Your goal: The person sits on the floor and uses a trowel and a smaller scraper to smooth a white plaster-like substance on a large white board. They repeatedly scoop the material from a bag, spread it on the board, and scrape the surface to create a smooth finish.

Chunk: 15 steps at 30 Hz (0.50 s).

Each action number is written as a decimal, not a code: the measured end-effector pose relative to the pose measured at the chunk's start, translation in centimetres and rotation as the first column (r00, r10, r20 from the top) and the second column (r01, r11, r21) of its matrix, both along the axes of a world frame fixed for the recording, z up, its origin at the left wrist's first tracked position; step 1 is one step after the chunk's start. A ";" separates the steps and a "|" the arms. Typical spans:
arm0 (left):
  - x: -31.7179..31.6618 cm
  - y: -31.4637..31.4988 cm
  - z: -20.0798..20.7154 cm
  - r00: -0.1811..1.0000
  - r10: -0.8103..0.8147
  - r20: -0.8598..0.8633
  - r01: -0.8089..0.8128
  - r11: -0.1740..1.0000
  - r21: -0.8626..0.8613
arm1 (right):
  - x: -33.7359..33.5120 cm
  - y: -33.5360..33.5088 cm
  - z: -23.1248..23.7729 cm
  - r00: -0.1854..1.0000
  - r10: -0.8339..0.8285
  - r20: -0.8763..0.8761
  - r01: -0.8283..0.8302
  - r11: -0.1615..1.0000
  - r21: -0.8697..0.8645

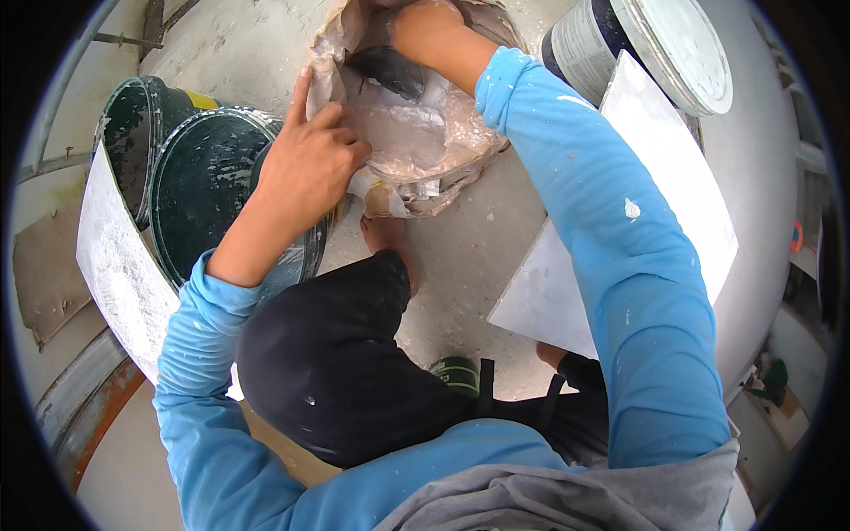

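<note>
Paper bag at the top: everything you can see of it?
The bag looks like brown paper, crumpled and wide open, its rim ragged, its inside creased with whitish smears. It sits on the floor ahead of the person, its far edge cut off by the frame. The left hand touches its left rim; the right hand reaches into its mouth, by a dark curved thing inside.

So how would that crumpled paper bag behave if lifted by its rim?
The paper bag probably flops, since its walls are creased and folded. Its ragged near edge might tear; white specks suggest it could shed dust.
</note>
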<state>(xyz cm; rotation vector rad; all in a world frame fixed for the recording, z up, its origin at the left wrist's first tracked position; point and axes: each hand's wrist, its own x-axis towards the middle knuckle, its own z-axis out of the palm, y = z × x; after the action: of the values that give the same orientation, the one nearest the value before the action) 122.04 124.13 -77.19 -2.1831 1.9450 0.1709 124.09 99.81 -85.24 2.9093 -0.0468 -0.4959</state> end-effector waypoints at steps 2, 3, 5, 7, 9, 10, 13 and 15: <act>-1.3 1.1 0.0 0.977 -0.080 -0.198 0.033 0.973 -0.230 | 1.4 0.8 -0.6 1.000 0.027 0.010 -0.027 1.000 0.012; -2.2 2.0 -0.9 0.974 -0.069 -0.214 -0.012 0.935 -0.356 | 1.4 2.4 0.8 0.990 0.056 -0.128 -0.051 0.998 0.043; -2.3 1.9 -0.9 0.970 -0.019 -0.244 -0.082 0.915 -0.396 | 1.8 4.2 0.4 0.981 0.041 -0.190 -0.030 0.998 0.062; -2.1 1.9 -1.1 0.971 0.000 -0.238 -0.101 0.905 -0.414 | 0.9 5.9 -1.3 0.988 0.047 -0.144 -0.038 0.997 0.063; -2.3 1.8 -1.0 0.966 -0.003 -0.257 -0.096 0.925 -0.369 | 0.5 6.7 -2.8 0.988 0.076 -0.132 -0.074 0.997 0.016; -2.4 1.9 -1.0 0.964 -0.001 -0.267 -0.095 0.934 -0.345 | 0.6 7.0 -3.1 0.985 0.060 -0.161 -0.064 0.998 -0.019; -2.3 1.7 -1.1 0.962 0.010 -0.273 -0.113 0.924 -0.365 | 1.3 5.7 -5.1 0.987 0.038 -0.154 -0.060 0.988 -0.141; -2.1 1.5 -1.1 0.956 0.004 -0.292 -0.119 0.918 -0.379 | 2.3 2.7 -6.6 1.000 -0.002 -0.028 -0.004 0.980 -0.200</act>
<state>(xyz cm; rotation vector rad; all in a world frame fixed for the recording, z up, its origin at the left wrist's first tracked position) 119.90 125.58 -78.30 -2.6040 2.2266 0.1173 126.42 102.52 -91.85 2.7056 -0.0862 -0.5003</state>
